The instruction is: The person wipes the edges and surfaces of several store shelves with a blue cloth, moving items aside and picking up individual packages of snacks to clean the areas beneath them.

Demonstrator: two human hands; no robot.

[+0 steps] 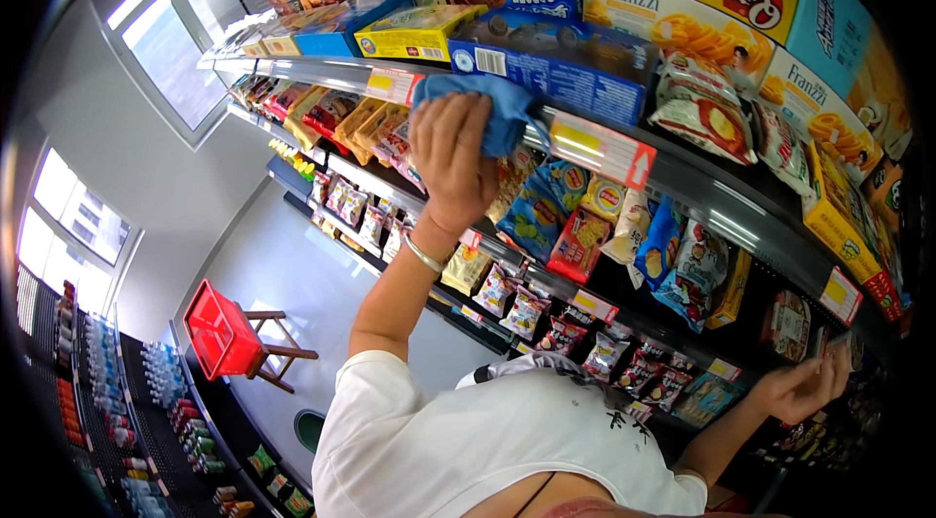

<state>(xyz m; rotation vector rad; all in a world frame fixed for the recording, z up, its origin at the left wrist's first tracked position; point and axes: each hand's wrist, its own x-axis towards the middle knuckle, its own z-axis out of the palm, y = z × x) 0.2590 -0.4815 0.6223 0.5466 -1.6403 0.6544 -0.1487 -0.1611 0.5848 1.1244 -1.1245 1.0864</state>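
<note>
My left hand (455,152) presses a blue cloth (504,109) against the front edge of a snack shelf (680,174). The cloth lies between two price-label strips, a near one (601,149) and a far one (395,84). Just above it, a blue biscuit box (552,65) sits at the shelf's front. On the other side, my right hand (804,385) is raised at a lower shelf, fingers partly curled. Its fingertips are close to a small clear-topped package (841,350); whether they grip it is unclear.
Bagged chips (545,207) and small snack packets (526,312) fill the lower shelves. Franzzi boxes (665,14) stand behind foil snack bags (702,109). A red basket (223,331) rests on a wooden stool (281,350). Opposite are shelves of bottles (102,357).
</note>
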